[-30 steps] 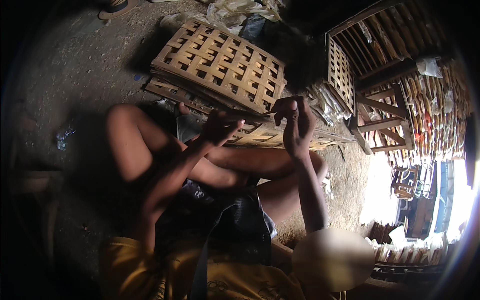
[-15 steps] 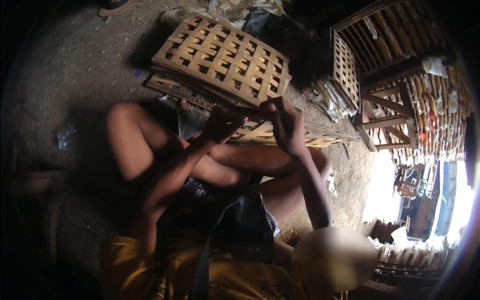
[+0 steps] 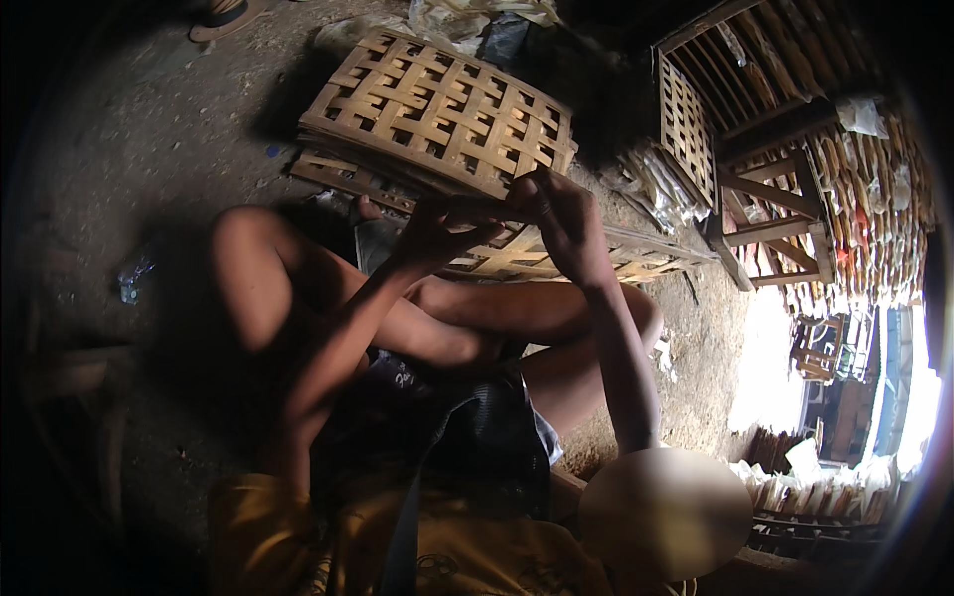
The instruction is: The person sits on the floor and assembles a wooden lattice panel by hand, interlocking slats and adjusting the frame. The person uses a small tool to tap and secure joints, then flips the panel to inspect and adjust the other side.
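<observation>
Facing each other, fingers half curled, left hand (image 3: 434,235) and right hand (image 3: 562,226) nearly meet; cannot tell in this shadow whether either grips anything. Lattice panel (image 3: 527,262) lies beyond them, beside crossed legs (image 3: 532,310); stack of woven panels (image 3: 442,117) farther out. Likely risks: dim light causing a misplaced finger, a shifting knee bending slats, a bump sliding the stack's top sheet.
</observation>
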`<state>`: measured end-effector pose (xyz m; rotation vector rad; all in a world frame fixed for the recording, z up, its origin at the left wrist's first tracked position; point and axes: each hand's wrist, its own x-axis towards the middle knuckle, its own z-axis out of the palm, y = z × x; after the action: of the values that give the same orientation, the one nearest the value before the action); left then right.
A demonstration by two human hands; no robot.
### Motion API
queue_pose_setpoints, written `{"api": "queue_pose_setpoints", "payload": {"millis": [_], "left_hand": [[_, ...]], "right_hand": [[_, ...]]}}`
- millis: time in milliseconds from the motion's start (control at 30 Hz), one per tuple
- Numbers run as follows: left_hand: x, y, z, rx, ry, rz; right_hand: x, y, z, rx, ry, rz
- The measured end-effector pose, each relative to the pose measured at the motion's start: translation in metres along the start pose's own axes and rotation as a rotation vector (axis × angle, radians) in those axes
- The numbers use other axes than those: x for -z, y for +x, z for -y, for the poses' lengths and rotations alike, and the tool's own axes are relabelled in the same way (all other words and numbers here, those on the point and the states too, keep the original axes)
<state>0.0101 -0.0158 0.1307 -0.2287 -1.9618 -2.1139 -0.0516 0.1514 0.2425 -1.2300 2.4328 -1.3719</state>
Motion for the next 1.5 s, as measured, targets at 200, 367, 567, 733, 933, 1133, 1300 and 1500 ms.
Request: {"api": "queue_pose_setpoints", "payload": {"millis": [200, 367, 567, 733, 933, 1133, 1300, 1500], "left_hand": [[-0.003, 0.001, 0.004, -0.057, -0.137, -0.016], [-0.003, 0.0, -0.006, -0.02, -0.062, -0.042], [0.004, 0.003, -0.006, -0.087, 0.072, -0.022], [0.006, 0.007, 0.0, -0.176, 0.155, 0.008], [0.009, 0.002, -0.007, -0.166, 0.172, 0.019], [0.003, -0.004, 0.002, -0.158, 0.173, -0.024], [-0.004, 0.006, 0.011, -0.231, 0.181, 0.045], [-0.008, -0.008, 0.012, -0.107, -0.003, -0.016]], "right_hand": [[-0.004, -0.004, 0.004, -0.023, 0.048, -0.084], [-0.01, -0.001, -0.003, -0.008, 0.044, -0.125], [-0.015, -0.006, 0.013, -0.07, 0.042, -0.213], [-0.017, -0.01, 0.003, -0.051, 0.282, -0.43], [-0.016, 0.001, -0.001, -0.024, 0.584, -0.7], [0.003, -0.01, 0.009, 0.064, 0.365, -0.623], [0.018, -0.024, 0.009, 0.069, 0.241, -0.621], [-0.005, -0.027, 0.002, -0.022, 0.329, -0.612]]}}
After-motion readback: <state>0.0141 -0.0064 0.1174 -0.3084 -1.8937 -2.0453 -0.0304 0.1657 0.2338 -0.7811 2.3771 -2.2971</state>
